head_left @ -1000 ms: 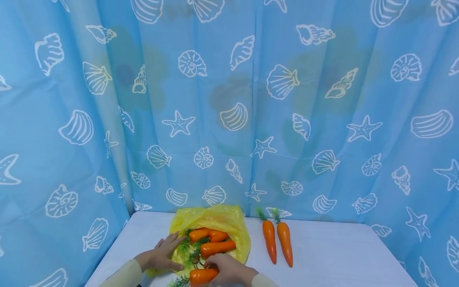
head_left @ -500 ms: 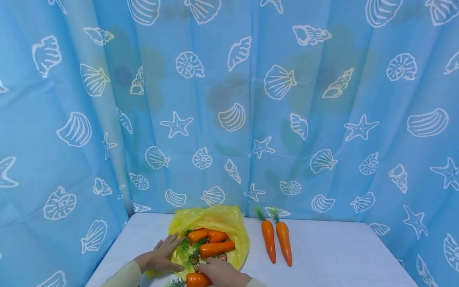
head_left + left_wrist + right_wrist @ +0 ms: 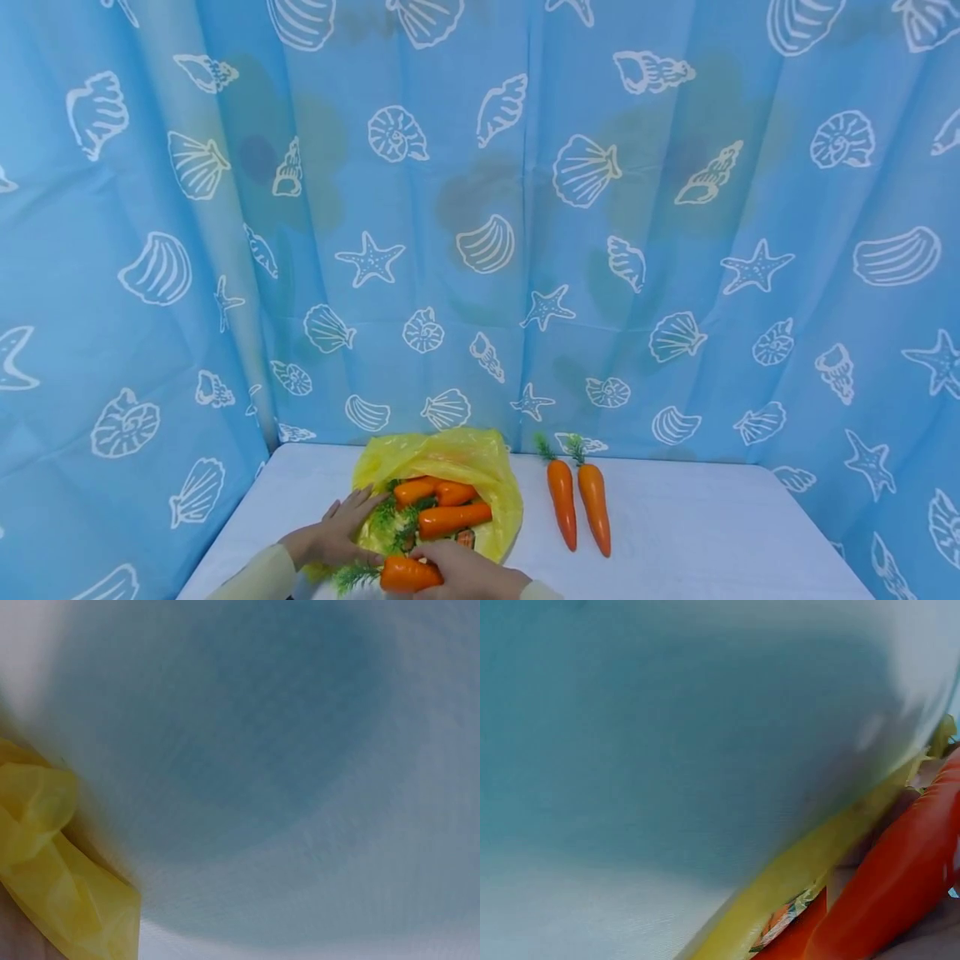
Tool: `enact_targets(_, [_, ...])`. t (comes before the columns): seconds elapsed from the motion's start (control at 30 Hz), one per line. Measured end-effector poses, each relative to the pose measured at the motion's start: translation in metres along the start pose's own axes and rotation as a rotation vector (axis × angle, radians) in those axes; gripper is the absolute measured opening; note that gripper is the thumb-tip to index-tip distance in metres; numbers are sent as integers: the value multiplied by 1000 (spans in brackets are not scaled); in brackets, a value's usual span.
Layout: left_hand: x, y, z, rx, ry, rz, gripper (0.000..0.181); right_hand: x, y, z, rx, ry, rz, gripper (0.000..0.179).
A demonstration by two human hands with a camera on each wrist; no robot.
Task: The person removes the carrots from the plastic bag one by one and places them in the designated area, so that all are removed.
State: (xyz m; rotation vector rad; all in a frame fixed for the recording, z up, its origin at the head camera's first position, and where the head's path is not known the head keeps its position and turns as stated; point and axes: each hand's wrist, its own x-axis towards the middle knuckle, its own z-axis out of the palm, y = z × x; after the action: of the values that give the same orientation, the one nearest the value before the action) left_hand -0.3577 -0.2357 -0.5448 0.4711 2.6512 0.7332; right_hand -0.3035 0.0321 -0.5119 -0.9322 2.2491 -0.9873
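Observation:
In the head view, a yellow plastic bag lies with its mouth towards me. Inside it are several orange carrots with feathery green tops. My left hand rests on the bag's left edge, fingers spread and straight. At the bag's front my right hand grips another carrot, its leafy end pointing left below my left thumb. That carrot runs diagonally across the right wrist view, beside the bag's edge. Only a fold of the bag shows in the left wrist view.
Two carrots lie side by side on the white table, right of the bag. A small patterned orange-and-green thing peeks out inside the bag. Blue shell-print curtains stand behind and at the sides.
My right hand has shifted left with the carrot, bringing its leafy end near my left thumb. The small patterned thing has come into sight. My left hand has stayed on the bag.

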Motion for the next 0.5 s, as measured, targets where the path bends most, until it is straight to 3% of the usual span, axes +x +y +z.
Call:
enact_targets(0.17, [4,-8,1,-5,-17,27,94,-2,-5,-5,47,31,17,29])
enact_targets(0.33, [4,-11,3,28,-10,45,99,-3,-12,-11,32,93,-16,34])
enact_targets(0.5, [-3,1,1,20,-3,-45,105,-8,-18,-17,82,169,-21,41])
